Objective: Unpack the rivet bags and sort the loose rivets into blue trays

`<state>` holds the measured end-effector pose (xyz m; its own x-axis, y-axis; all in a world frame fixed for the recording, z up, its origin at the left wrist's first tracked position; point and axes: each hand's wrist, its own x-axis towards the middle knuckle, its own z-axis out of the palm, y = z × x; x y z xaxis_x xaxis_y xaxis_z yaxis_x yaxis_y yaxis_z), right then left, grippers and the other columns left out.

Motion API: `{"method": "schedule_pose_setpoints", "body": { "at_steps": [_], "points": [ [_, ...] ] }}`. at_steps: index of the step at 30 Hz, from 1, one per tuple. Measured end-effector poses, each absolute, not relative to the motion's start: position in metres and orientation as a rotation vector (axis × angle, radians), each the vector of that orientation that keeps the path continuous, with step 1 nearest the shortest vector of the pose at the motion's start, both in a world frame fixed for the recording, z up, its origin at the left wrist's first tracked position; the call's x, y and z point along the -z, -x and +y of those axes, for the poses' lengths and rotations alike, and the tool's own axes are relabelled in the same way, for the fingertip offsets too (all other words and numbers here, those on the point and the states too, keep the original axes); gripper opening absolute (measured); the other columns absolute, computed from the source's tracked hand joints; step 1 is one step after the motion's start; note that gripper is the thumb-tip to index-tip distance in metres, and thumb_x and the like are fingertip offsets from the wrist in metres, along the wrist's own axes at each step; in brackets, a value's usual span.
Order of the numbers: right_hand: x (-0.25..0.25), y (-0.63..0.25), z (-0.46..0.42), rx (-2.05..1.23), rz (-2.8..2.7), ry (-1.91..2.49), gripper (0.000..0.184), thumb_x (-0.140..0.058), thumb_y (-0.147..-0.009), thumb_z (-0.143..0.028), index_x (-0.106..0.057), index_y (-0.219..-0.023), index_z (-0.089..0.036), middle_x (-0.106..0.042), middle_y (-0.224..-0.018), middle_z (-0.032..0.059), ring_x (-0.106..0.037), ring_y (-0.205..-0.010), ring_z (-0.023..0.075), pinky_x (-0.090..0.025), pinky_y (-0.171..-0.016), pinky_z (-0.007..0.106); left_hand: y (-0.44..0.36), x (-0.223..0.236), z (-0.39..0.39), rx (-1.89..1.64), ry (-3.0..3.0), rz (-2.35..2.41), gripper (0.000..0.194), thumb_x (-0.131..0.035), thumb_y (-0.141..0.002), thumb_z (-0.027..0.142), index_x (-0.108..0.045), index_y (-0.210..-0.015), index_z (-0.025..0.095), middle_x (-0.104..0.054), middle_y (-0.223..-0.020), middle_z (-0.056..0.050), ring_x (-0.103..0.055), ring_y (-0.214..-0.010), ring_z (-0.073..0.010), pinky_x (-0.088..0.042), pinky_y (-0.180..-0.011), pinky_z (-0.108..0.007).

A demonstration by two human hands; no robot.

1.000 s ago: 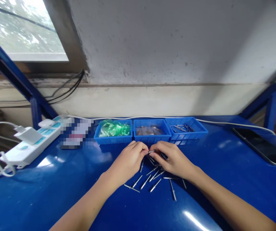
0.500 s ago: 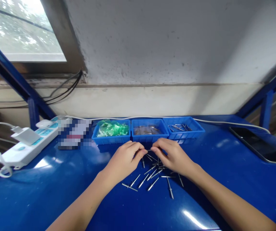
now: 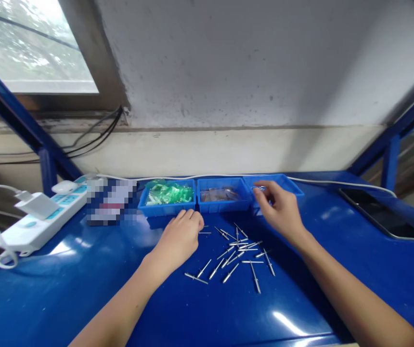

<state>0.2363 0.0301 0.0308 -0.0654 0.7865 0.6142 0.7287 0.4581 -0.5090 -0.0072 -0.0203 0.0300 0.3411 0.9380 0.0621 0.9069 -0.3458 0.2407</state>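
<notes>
Several loose metal rivets (image 3: 236, 255) lie scattered on the blue table (image 3: 84, 274) between my arms. My left hand (image 3: 180, 237) rests on the table by the pile's left edge, fingers curled, pinching a small pin at its fingertips. My right hand (image 3: 279, 206) is raised over the right blue tray (image 3: 293, 189), thumb and forefinger pinched on a rivet above the tray. The middle blue tray (image 3: 222, 205) holds brownish parts, and the left blue tray (image 3: 166, 207) holds green plastic pieces.
A white power strip (image 3: 37, 219) with a plugged charger and cables lies at the left. A blurred box (image 3: 110, 202) sits beside the trays. A dark phone (image 3: 380, 218) lies at the right. A white cable (image 3: 337, 183) runs along the back edge by the wall.
My hands were together over the rivet pile; my right hand has since lifted away to the right tray. My left hand drew back slightly to the left.
</notes>
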Motion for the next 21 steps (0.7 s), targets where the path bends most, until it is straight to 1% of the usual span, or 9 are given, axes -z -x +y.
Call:
{"method": "schedule_pose_setpoints", "body": {
  "at_steps": [3,6,10,13,16,18,21],
  "points": [
    [-0.026,-0.206,0.007,-0.234,-2.056,1.107,0.024,-0.049,-0.088,-0.034,-0.059,-0.103,-0.018,-0.054,-0.059,-0.0031,-0.05,-0.051,0.0106,-0.039,-0.055,0.023,0.004,-0.033,-0.022,-0.599,-2.329,1.56,0.014,-0.036,-0.088,0.012,-0.048,-0.085,0.018,-0.055,-0.09,-0.004,-0.051,-0.086,-0.0197,-0.042,-0.075,-0.033],
    [-0.02,-0.191,-0.006,-0.289,-2.218,0.965,0.023,-0.051,-0.087,-0.031,-0.057,-0.106,-0.019,-0.057,-0.065,-0.0016,-0.052,-0.057,0.011,-0.04,-0.058,0.023,0.002,-0.038,-0.024,-0.779,-2.167,1.379,0.014,-0.036,-0.092,0.018,-0.05,-0.089,0.02,-0.058,-0.091,-0.001,-0.054,-0.082,-0.0158,-0.043,-0.073,-0.029],
    [-0.022,-0.19,-0.008,-0.293,-2.25,0.841,0.014,-0.051,-0.088,-0.027,-0.058,-0.095,-0.018,-0.059,-0.069,0.0,-0.052,-0.059,0.0105,-0.04,-0.058,0.023,-0.001,-0.042,-0.024,-0.877,-2.026,1.237,0.011,-0.042,-0.091,0.022,-0.053,-0.089,0.021,-0.06,-0.08,0.002,-0.058,-0.075,-0.0131,-0.044,-0.069,-0.026],
    [-0.025,-0.192,-0.007,-0.281,-2.284,0.755,0.013,-0.051,-0.088,-0.028,-0.058,-0.091,-0.018,-0.058,-0.068,0.0,-0.051,-0.06,0.0107,-0.04,-0.059,0.024,-0.002,-0.039,-0.022,-0.991,-1.891,1.243,0.008,-0.047,-0.089,0.024,-0.052,-0.093,0.02,-0.061,-0.073,0.003,-0.061,-0.072,-0.0134,-0.046,-0.069,-0.026],
    [-0.025,-0.192,-0.007,-0.243,-2.26,0.778,0.013,-0.048,-0.09,-0.026,-0.057,-0.09,-0.017,-0.059,-0.07,0.0013,-0.051,-0.061,0.0113,-0.039,-0.058,0.024,-0.004,-0.036,-0.021,-1.041,-1.802,1.232,0.009,-0.05,-0.087,0.027,-0.052,-0.091,0.02,-0.063,-0.07,0.002,-0.063,-0.071,-0.0141,-0.048,-0.067,-0.027],
    [-0.023,-0.193,-0.005,-0.236,-2.223,0.848,0.014,-0.045,-0.091,-0.025,-0.056,-0.09,-0.017,-0.06,-0.072,0.0024,-0.052,-0.062,0.0117,-0.04,-0.059,0.024,-0.005,-0.036,-0.022,-1.045,-1.802,1.236,0.01,-0.051,-0.087,0.029,-0.054,-0.089,0.02,-0.065,-0.071,0.001,-0.064,-0.071,-0.0143,-0.049,-0.066,-0.026],
    [-0.023,-0.195,-0.003,-0.221,-2.17,0.926,0.015,-0.043,-0.092,-0.024,-0.056,-0.089,-0.017,-0.06,-0.072,0.0025,-0.053,-0.062,0.0116,-0.04,-0.06,0.024,-0.005,-0.038,-0.025,-1.058,-1.926,1.294,0.012,-0.049,-0.089,0.028,-0.057,-0.094,0.021,-0.067,-0.078,0.001,-0.064,-0.073,-0.0141,-0.048,-0.067,-0.026]
  ]
}}
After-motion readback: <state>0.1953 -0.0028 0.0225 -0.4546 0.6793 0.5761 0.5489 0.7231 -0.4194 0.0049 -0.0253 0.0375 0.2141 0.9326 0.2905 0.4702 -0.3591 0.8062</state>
